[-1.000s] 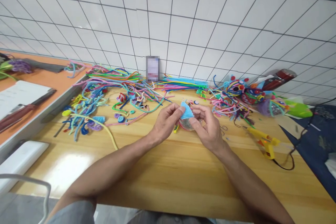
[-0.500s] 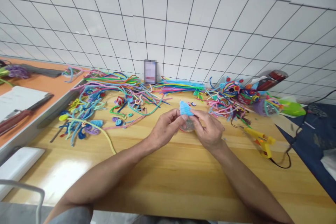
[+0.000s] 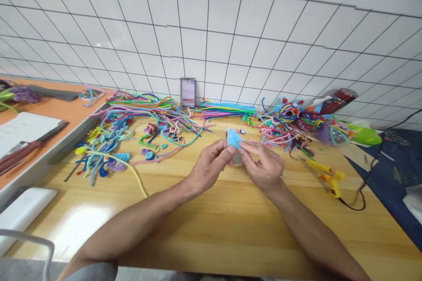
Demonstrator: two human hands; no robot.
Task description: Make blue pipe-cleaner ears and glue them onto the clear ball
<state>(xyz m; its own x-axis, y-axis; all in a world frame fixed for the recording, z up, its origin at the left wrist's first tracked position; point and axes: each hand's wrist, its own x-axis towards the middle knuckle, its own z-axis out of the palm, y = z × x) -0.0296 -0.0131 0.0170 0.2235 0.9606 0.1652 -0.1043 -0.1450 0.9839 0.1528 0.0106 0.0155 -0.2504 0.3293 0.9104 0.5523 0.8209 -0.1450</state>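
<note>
Between both hands, over the middle of the table, is a small light-blue triangular piece of coiled pipe cleaner [image 3: 234, 137], its point upward. My left hand [image 3: 212, 164] pinches its left lower edge with thumb and fingers. On the other side my right hand [image 3: 262, 164] grips the right lower edge, fingertips pressed together. Just below and behind the fingers a clear round object [image 3: 236, 159] with a reddish rim shows in part; the hands hide the rest. A small white and blue-red round bit [image 3: 242, 131] lies right behind the blue piece.
A yellow hot glue gun [image 3: 326, 177] lies on the right with its black cord. Loose pipe cleaners [image 3: 154, 109] are heaped along the wall, with coiled shapes [image 3: 115, 162] on the left. A phone [image 3: 188, 92] leans on the tiles. Decorated colourful figures [image 3: 290, 112] stand at back right.
Both hands stay on the light-blue piece, which has turned slightly between the fingers. The right hand's fingers have shifted a little. The whole view has moved slightly.
</note>
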